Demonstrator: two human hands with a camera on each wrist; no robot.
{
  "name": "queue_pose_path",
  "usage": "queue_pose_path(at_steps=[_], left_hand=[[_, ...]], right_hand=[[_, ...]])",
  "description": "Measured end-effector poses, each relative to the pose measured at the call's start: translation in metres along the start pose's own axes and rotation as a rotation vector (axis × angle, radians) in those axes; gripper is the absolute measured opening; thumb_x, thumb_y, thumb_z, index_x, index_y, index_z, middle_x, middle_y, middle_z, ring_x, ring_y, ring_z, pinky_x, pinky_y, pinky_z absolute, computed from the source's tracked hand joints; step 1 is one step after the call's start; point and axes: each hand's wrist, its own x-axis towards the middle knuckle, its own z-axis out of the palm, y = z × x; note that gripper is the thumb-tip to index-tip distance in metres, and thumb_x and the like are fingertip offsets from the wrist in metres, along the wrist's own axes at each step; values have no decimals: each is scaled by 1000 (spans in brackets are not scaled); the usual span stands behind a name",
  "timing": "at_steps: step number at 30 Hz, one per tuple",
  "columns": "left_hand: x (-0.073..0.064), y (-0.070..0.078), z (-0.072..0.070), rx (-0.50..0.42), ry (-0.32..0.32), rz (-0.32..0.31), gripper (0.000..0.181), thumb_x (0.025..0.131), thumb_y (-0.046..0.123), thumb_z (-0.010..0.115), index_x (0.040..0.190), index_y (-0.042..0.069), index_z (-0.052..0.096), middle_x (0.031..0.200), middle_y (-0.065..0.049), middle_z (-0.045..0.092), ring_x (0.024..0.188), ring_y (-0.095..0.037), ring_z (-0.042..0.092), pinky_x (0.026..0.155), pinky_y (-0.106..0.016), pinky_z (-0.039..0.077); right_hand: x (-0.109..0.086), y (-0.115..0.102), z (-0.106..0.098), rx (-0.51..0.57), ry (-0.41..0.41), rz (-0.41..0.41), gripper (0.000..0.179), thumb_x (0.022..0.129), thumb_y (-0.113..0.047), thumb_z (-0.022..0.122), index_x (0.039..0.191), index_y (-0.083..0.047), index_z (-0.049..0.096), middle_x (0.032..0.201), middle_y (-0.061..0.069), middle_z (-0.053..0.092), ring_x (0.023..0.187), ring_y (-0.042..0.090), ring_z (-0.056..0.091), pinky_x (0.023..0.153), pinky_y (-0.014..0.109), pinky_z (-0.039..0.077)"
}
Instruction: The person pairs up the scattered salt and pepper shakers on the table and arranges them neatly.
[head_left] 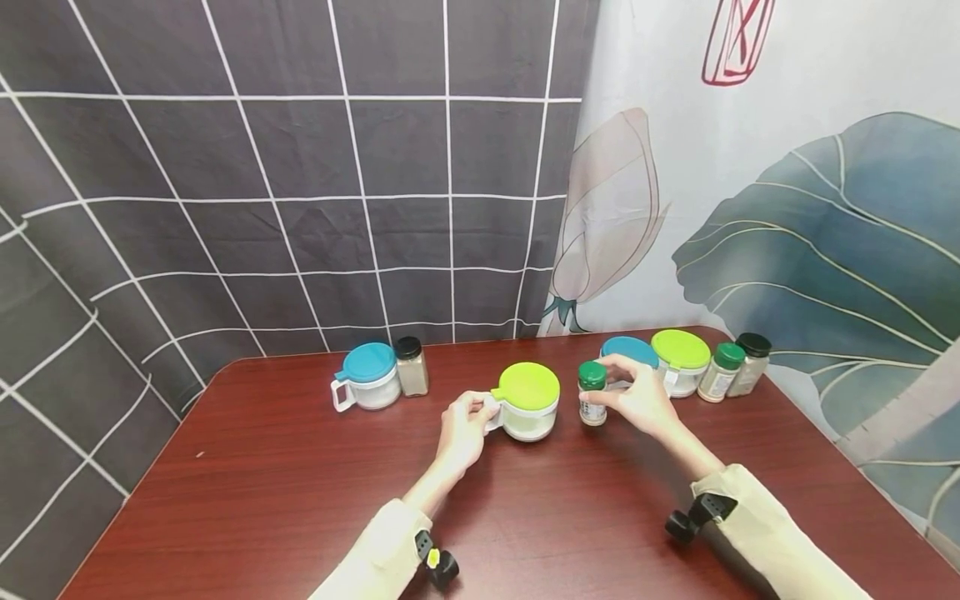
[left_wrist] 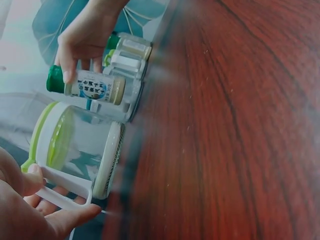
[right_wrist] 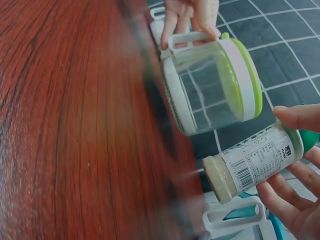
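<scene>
My left hand (head_left: 461, 433) grips the white handle (left_wrist: 70, 183) of a clear seasoning jar (head_left: 529, 421) with a lime-green lid, near the table's middle. Just right of it, my right hand (head_left: 643, 402) holds a small spice bottle (head_left: 592, 412) upright between thumb and fingers. It has a green cap and a printed label (right_wrist: 260, 159), with pale contents showing at its bottom. Jar and bottle are apart. Behind the right hand stands a blue-lidded jar (head_left: 628, 350), partly hidden. Whether the bottle touches the table, I cannot tell.
On the right stand another lime-lidded jar (head_left: 681, 358), a green-capped bottle (head_left: 722, 372) and a black-capped bottle (head_left: 750, 365). At back left, a blue-lidded jar (head_left: 367, 379) sits beside a black-capped bottle (head_left: 412, 368). Behind the red-brown table (head_left: 262, 483) hangs a tiled-pattern cloth (head_left: 292, 158).
</scene>
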Motion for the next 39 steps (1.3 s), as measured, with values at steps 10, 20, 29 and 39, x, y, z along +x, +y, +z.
queue_pose_path(at_steps=[10,20,29,39], left_hand=[[5,-2,-8,9,6,-28,18,90,8,63,103,-4,66,99,-22,70,88,-26,68,71,-32,57],[12,-3,-12,29,22,-53,17,90,8,63,103,-3,66,99,-21,70,87,-25,67,71,-30,57],[18,-2,-17,39,52,-61,17,90,8,63,103,-3,66,98,-21,70,86,-26,68,70,-29,56],[23,-2,-20,51,79,-77,18,91,10,63,104,-2,67,99,-20,71,87,-24,67,70,-27,55]], right_hand=[[4,-2,7,19,-2,-34,42,70,-29,85,108,-18,68,88,0,71,85,12,61,76,29,51],[11,-5,13,31,-34,-48,41,70,-31,85,105,-19,67,92,1,69,87,17,64,74,33,51],[18,-11,21,58,-55,-64,40,71,-29,84,105,-15,68,89,5,72,80,13,64,66,25,49],[27,-17,33,86,-62,-59,42,70,-24,86,106,-15,68,95,6,73,86,18,68,76,31,53]])
